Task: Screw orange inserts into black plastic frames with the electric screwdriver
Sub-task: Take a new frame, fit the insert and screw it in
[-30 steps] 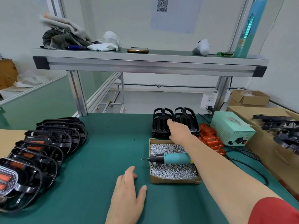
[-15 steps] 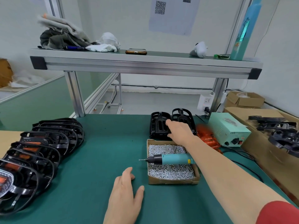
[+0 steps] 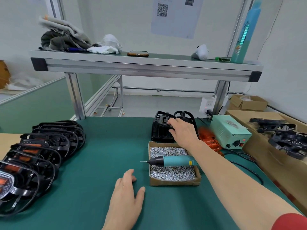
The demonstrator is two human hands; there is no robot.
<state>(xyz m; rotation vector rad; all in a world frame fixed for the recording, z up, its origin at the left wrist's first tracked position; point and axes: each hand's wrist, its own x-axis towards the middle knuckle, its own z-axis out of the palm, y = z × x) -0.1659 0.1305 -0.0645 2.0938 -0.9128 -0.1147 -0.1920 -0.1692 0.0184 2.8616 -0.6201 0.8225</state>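
Two stacks of black plastic frames (image 3: 162,130) stand at the back of the green table. My right hand (image 3: 182,131) reaches over the screw box and grips the top frame of the left stack, tilting it up. Orange inserts (image 3: 210,141) lie in a pile just right of that hand, partly hidden by my wrist. The teal electric screwdriver (image 3: 172,161) lies across a cardboard box of screws (image 3: 172,182), its bit pointing left. My left hand (image 3: 127,195) rests flat on the table (image 3: 99,160) in front of me, fingers straight.
A row of finished black frames with orange inserts (image 3: 41,151) lies along the left. A pale green power supply (image 3: 230,132) and its cables sit at the right, beside a cardboard box with more black frames (image 3: 285,138). An aluminium shelf (image 3: 146,67) spans overhead.
My right hand has closed on the top frame of the left stack and lifted its near edge. The left hand has stayed on the table.
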